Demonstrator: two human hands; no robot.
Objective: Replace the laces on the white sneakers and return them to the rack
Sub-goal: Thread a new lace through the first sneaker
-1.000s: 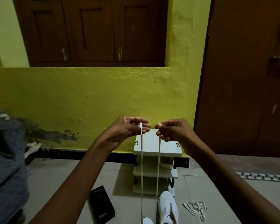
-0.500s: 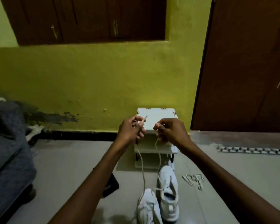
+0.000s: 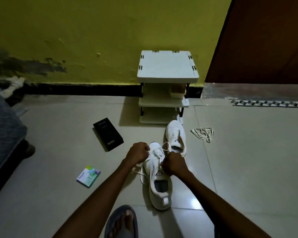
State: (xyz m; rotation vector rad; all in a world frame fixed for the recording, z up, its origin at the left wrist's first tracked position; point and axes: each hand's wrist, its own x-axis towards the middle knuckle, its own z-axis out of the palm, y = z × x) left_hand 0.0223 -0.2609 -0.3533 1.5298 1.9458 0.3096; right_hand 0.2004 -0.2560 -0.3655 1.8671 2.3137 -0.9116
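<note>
Your left hand [image 3: 138,152] is balled up, its fingers [image 3: 145,148] curled round one end of the flat white lace [image 3: 165,145]. Your right hand [image 3: 173,163] grips the other end the same way, knuckles up. Both sets of fingers sit directly over the laced front of the near sneaker [image 3: 157,179], a smooth white shoe with a dark lining, lying on the glossy grey floor tiles [image 3: 248,169]. The lace forms a slack loop between your fingers.

Just beyond your right fingers stands the second sneaker [image 3: 176,134]. Further out is the white three-tier plastic rack [image 3: 168,66], square-topped. Right of your fingers, well apart, lies a tangled pale lace [image 3: 203,133]. To the left of your fingers lie a matt black oblong box [image 3: 108,133] and a small coloured packet [image 3: 88,176].

Half a second ago your hands were raised before the rack with the strands hanging. They are now down at the shoe.
</note>
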